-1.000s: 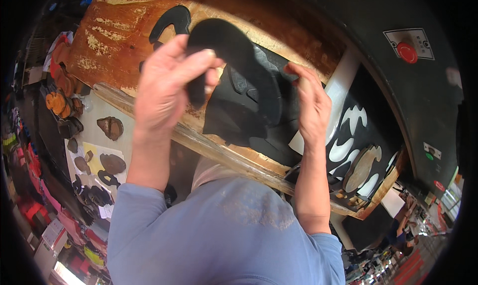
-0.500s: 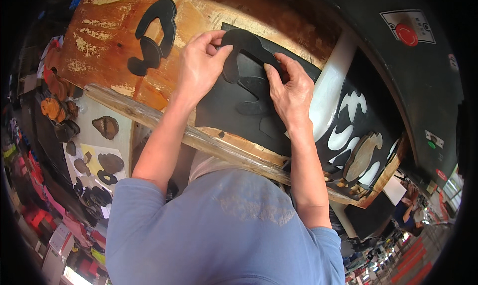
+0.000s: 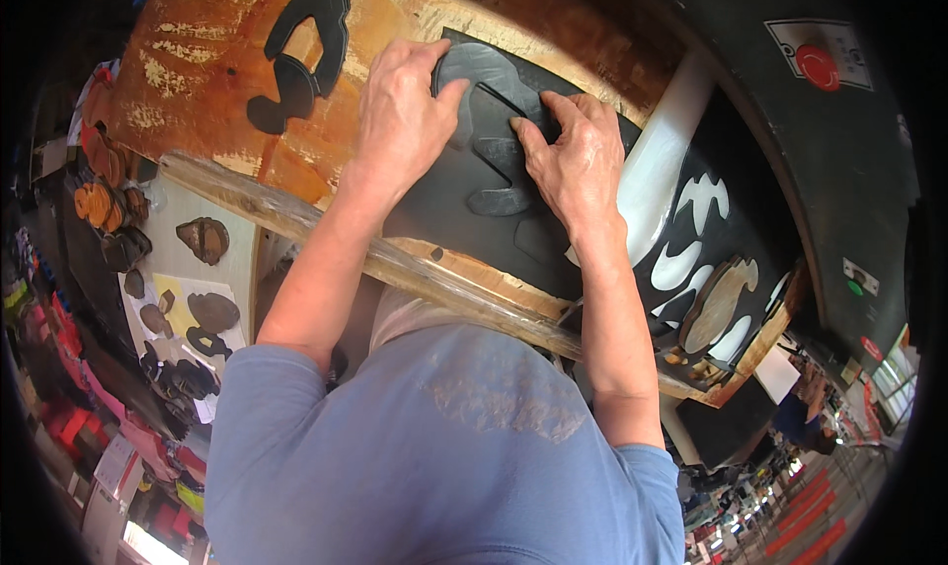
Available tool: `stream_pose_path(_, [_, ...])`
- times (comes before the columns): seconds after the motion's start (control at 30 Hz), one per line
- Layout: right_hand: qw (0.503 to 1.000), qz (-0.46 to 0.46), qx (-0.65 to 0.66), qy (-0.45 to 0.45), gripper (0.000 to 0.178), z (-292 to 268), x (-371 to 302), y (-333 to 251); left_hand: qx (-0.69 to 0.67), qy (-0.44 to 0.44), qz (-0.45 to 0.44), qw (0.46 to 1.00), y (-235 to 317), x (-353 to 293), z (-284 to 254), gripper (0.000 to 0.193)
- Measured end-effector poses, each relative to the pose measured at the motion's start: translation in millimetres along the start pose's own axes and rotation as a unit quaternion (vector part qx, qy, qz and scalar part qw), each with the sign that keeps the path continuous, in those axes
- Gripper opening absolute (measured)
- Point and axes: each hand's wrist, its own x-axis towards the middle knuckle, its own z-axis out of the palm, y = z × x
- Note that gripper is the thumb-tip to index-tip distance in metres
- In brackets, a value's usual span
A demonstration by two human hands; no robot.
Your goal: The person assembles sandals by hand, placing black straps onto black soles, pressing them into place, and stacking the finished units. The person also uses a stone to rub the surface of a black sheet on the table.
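- I'm watching this from way off through the head camera, and the dark curved piece (image 3: 484,63) is lying on the black sheet (image 3: 425,224), which is covering part of the wooden table (image 3: 212,32).
- The left hand (image 3: 410,101) is touching the piece's left side, thumb and fingers partly spread. I'm not seeing enough of the fingertips to tell whether they're pinching or just resting.
- The right hand (image 3: 578,155) is sitting at the right side, thumb and fingers a little apart; I'm not able to tell if it's gripping anything either.
- Handling-wise, I'm guessing we're dealing with something light and flexible, like foam or rubber: not fragile, probably grippy rather than slick, though the top is catching some shine.
- If it were me, I'd be taking the outer rim on both sides, since a narrow curve like that is probably flopping if lifted by one end.
- Container-wise, the closest thing I'm seeing is the wood-rimmed section (image 3: 760,367) on the right. A brown curved piece (image 3: 713,313) is lying in it among pale shapes (image 3: 703,209); I'm not sure if those are loose bits or cutouts.
- Over left, a dark looped piece (image 3: 331,32) is lying on bare wood, well apart from the sheet.
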Motion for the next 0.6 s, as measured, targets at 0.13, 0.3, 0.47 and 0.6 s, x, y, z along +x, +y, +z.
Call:
stream_pose_path(0.13, [0.999,0.022,0.008,-0.033,0.034,-3,5,3,-0.070,-0.036,-0.056,0.995,3,2,-5,0.044])
stream_pose_path(0.3, [0.999,-0.003,0.035,-0.007,0.032,-4,5,3,-0.160,-0.096,-0.119,0.975,2,2,-13,0.042])
stream_pose_path(0.47, [0.986,0.088,0.129,-0.063,0.031,-13,-6,-4,-0.364,-0.083,-0.139,0.917,-2,-4,-12,0.038])
stream_pose_path(0.6, [0.972,0.091,0.214,-0.035,0.031,-6,-10,-9,-0.463,-0.105,-0.150,0.867,-5,-8,-13,0.041])
